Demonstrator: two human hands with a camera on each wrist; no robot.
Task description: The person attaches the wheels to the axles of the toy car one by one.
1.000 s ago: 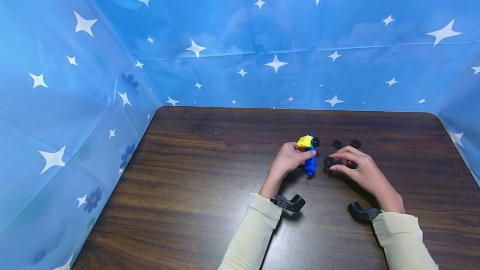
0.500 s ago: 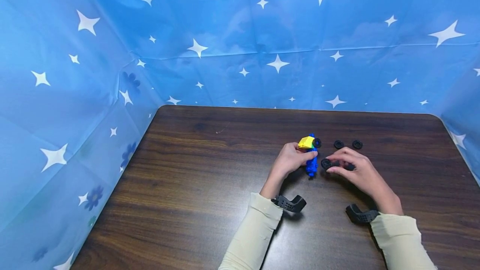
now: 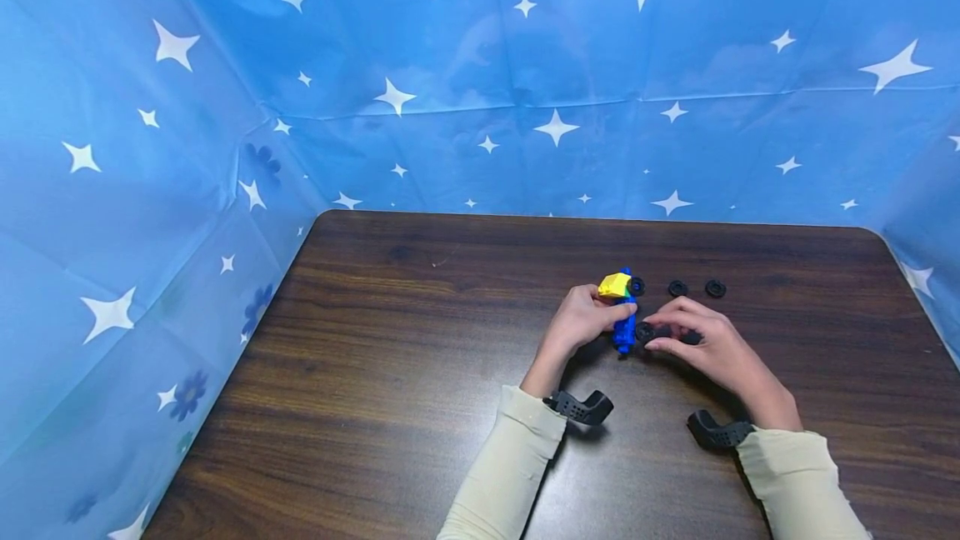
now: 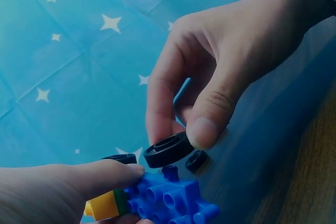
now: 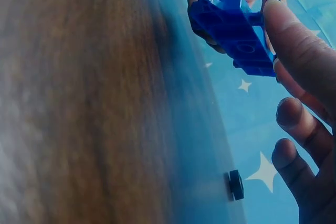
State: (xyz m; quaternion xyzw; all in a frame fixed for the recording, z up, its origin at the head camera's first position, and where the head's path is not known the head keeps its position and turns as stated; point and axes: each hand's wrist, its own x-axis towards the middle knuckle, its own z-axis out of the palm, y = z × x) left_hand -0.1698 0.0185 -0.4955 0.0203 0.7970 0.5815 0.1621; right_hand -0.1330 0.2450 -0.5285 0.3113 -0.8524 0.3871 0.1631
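Observation:
My left hand (image 3: 579, 319) grips a toy car's blue chassis (image 3: 623, 336) above the table, thumb on top. A yellow block (image 3: 613, 285) sits at its far end, with a black wheel (image 3: 636, 286) on that side. My right hand (image 3: 701, 336) pinches another black wheel (image 3: 643, 333) between thumb and fingers beside the chassis's near end. In the left wrist view, this wheel (image 4: 169, 150) is tilted right at a blue axle peg (image 4: 169, 172); whether they touch I cannot tell. The right wrist view shows the chassis underside (image 5: 236, 35), the held wheel mostly hidden by the thumb.
Two loose black wheels (image 3: 677, 288) (image 3: 716, 288) lie on the brown wooden table (image 3: 420, 340) beyond the right hand. A blue star-patterned cloth (image 3: 450, 48) hangs behind the table and at its sides. Each wrist carries a black camera mount (image 3: 581, 408).
My right hand has moved left with the wheel, from a gap away to right beside the chassis. The left hand has kept its grip and barely moved.

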